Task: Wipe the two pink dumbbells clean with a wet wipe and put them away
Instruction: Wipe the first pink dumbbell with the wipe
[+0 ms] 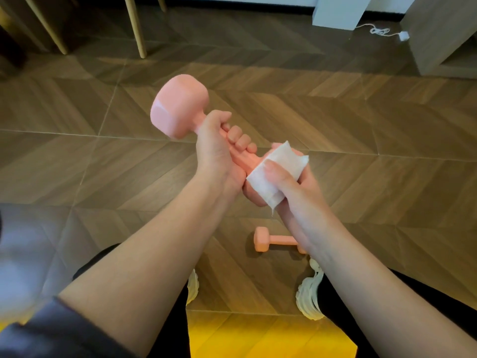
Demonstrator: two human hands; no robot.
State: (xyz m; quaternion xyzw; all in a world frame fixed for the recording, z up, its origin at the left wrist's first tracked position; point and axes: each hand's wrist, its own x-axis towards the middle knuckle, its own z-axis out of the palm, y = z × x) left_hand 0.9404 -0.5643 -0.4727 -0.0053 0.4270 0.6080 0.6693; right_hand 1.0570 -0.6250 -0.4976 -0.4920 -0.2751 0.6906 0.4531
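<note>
My left hand [219, 148] grips the handle of a pink dumbbell [178, 107], held in the air and tilted, with one head up at the far left. My right hand [291, 187] wraps a white wet wipe [273, 174] around the dumbbell's near head and holds it there, thumb on top of the wipe. That head is mostly hidden by the wipe and my fingers. A second pink dumbbell [271, 240] lies on the wooden floor below, its right end hidden behind my right forearm.
Wooden chair legs [136, 27] stand at the back left. A white cabinet leg [338, 11] and a grey block [444, 34] stand at the back right, with a white cable [382, 31] between them. My feet in white shoes [309, 295] rest on the herringbone floor [361, 120].
</note>
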